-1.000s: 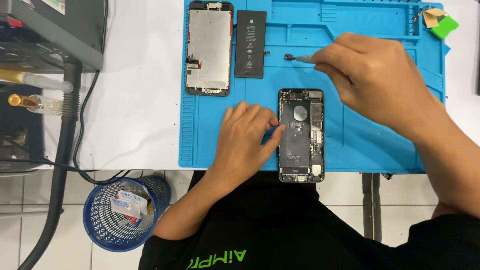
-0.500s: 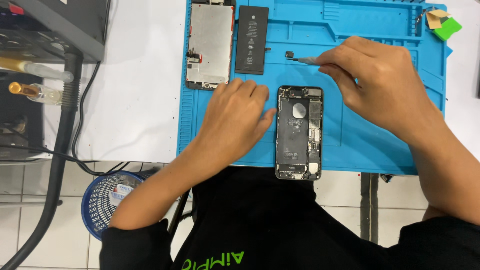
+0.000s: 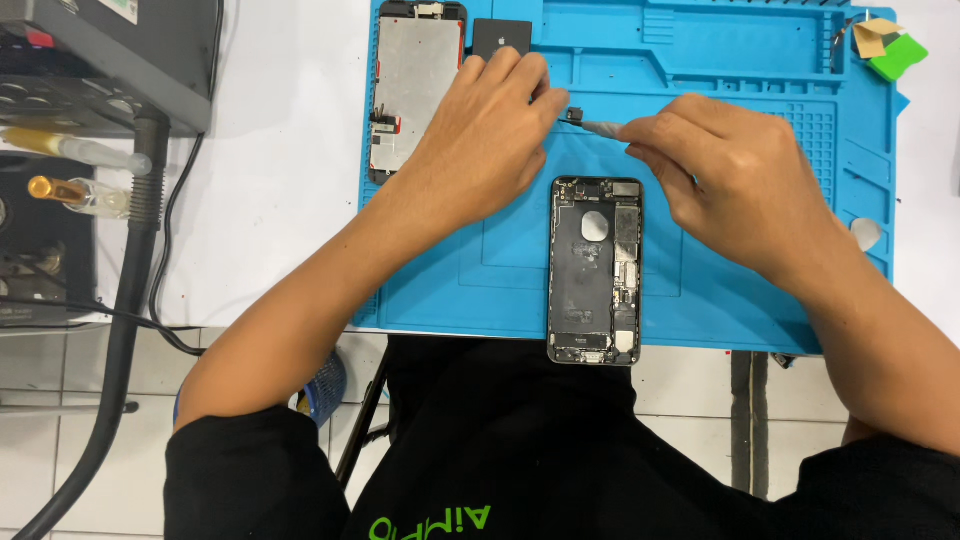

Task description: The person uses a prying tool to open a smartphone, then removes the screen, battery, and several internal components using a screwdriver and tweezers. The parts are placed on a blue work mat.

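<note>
From my feed, the landmark is the white table [image 3: 270, 200], evenly and brightly lit, without hard shadows. A blue work mat [image 3: 720, 60] covers its right part. On the table's left end stands dark grey equipment [image 3: 90, 60], with a thick grey hose [image 3: 120, 330] and thin black cables [image 3: 190, 250] dropping over the front edge. Below the table I see a floor of pale tiles [image 3: 60, 470] with grey joints. Just under the edge, a blue mesh bin [image 3: 325, 385] peeks out, I think, mostly hidden.
</note>
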